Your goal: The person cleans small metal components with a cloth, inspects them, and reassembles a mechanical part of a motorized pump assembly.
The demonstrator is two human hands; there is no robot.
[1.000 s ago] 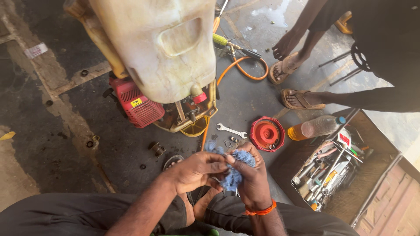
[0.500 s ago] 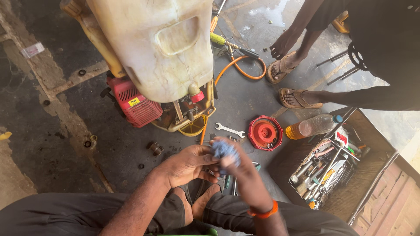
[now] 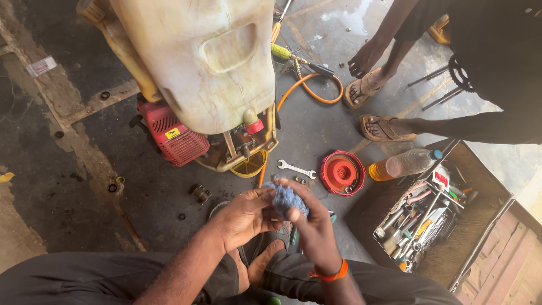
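Blue rag (image 3: 285,197), bunched between both hands (image 3: 282,217), whatever it wraps hidden

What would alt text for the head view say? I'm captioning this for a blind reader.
Seen from above, a seated person's left hand and right hand both grip a blue rag over a stained concrete floor. Ahead stands a sprayer with a cream tank; a wrench, red cap and open toolbox lie nearby.

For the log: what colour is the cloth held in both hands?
Blue; the cloth shows in the head view.
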